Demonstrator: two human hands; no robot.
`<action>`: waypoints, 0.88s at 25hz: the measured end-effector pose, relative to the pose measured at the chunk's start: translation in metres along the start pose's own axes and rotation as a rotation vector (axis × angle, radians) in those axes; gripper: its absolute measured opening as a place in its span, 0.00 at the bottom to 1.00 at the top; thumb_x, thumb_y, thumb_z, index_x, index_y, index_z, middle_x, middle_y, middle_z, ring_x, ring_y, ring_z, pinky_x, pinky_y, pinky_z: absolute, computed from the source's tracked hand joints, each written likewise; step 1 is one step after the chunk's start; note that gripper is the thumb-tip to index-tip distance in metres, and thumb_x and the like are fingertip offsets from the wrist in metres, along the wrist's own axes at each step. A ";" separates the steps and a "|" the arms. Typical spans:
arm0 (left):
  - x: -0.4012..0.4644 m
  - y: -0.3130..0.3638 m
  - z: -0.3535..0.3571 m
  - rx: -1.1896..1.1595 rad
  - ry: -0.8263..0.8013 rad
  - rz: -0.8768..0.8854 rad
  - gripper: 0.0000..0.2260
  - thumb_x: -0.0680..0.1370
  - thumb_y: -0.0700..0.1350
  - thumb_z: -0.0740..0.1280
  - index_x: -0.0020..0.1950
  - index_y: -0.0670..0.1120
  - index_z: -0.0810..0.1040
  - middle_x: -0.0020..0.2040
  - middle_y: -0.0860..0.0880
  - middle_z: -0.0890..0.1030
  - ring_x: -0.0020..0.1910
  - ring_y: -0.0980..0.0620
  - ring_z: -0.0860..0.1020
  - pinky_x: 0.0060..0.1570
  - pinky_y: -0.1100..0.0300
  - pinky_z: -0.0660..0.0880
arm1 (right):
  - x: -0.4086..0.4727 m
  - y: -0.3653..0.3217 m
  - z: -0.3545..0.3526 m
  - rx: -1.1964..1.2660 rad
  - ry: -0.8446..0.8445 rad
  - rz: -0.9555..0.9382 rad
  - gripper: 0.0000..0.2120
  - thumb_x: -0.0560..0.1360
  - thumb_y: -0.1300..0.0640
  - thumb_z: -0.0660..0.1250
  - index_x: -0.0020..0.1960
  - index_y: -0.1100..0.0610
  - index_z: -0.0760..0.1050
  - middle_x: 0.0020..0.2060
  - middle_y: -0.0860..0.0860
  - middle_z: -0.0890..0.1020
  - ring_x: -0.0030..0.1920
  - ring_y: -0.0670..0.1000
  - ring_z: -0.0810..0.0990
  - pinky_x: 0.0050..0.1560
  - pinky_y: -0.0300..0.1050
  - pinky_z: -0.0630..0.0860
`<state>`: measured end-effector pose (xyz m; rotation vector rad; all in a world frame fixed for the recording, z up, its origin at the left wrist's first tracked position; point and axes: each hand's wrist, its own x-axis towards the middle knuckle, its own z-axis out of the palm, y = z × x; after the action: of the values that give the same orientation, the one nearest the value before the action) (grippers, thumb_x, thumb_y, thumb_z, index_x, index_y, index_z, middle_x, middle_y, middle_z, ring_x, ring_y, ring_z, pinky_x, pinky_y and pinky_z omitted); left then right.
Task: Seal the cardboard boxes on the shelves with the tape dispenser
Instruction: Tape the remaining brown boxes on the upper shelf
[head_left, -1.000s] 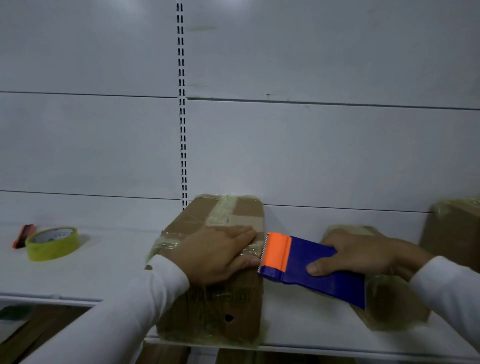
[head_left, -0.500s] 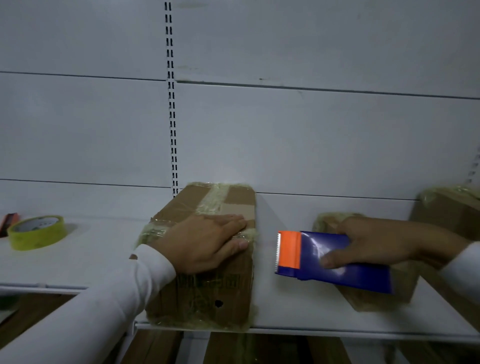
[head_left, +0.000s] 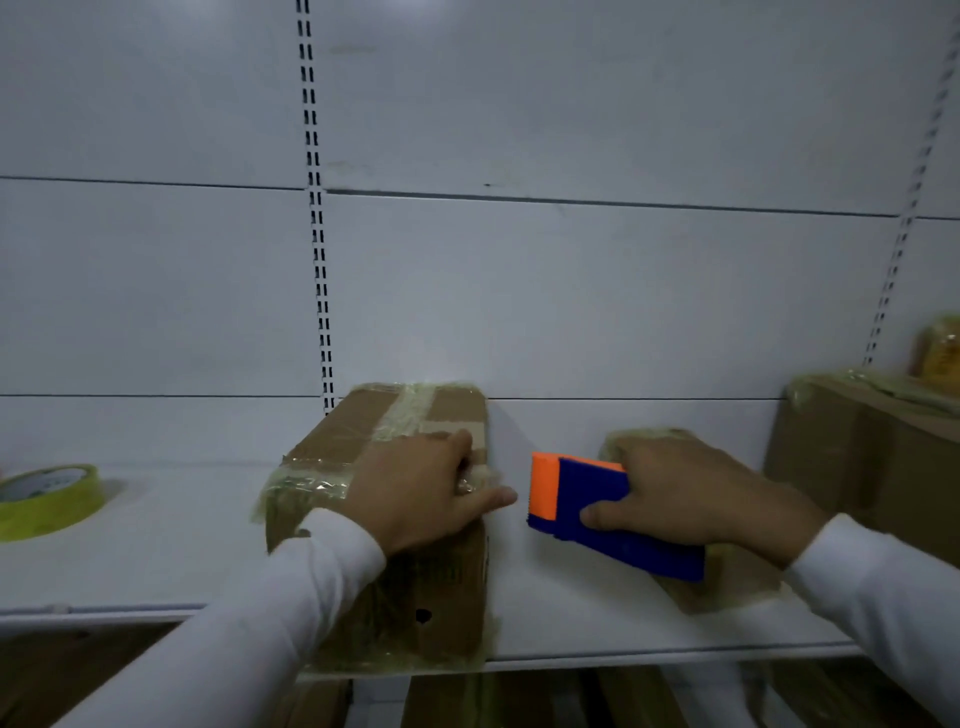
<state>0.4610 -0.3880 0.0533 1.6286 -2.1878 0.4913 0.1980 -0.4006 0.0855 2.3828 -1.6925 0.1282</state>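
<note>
A brown cardboard box wrapped in clear tape stands on the white shelf. My left hand lies flat on the box's top right edge, its fingers pressing the tape down. My right hand grips a blue tape dispenser with an orange cutter end, held a short gap to the right of the box. A smaller taped box lies under and behind my right hand, mostly hidden.
A yellow tape roll lies at the shelf's left end. A larger cardboard box stands at the right, with a yellowish wrapped item behind it. Brown shapes show under the shelf's front edge.
The dispenser has pulled away from the box's right edge to the right, leaving a gap. My left hand stays pressed on the box, fingers shifted toward its edge.
</note>
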 end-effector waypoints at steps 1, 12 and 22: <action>0.004 0.012 0.004 0.026 0.023 -0.058 0.26 0.70 0.73 0.54 0.49 0.52 0.68 0.47 0.53 0.75 0.44 0.50 0.76 0.39 0.57 0.70 | -0.004 0.003 -0.005 0.051 -0.020 0.030 0.34 0.58 0.21 0.56 0.42 0.49 0.75 0.36 0.47 0.81 0.38 0.48 0.81 0.40 0.43 0.77; -0.021 0.007 -0.008 -0.011 0.105 0.111 0.14 0.72 0.61 0.57 0.45 0.52 0.72 0.46 0.53 0.77 0.47 0.51 0.77 0.40 0.59 0.71 | -0.046 0.033 -0.054 0.622 -0.124 0.133 0.25 0.65 0.33 0.69 0.43 0.56 0.79 0.30 0.47 0.84 0.27 0.43 0.81 0.31 0.35 0.72; -0.041 -0.100 -0.032 -0.318 -0.178 0.178 0.20 0.79 0.42 0.63 0.71 0.54 0.68 0.72 0.55 0.67 0.71 0.58 0.62 0.69 0.68 0.53 | -0.049 0.008 -0.063 0.682 -0.139 0.086 0.31 0.60 0.31 0.67 0.46 0.57 0.79 0.34 0.51 0.86 0.33 0.50 0.85 0.37 0.40 0.76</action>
<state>0.5706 -0.3658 0.0671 1.3601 -2.4058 0.0377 0.1777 -0.3442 0.1385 2.8274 -2.0673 0.6651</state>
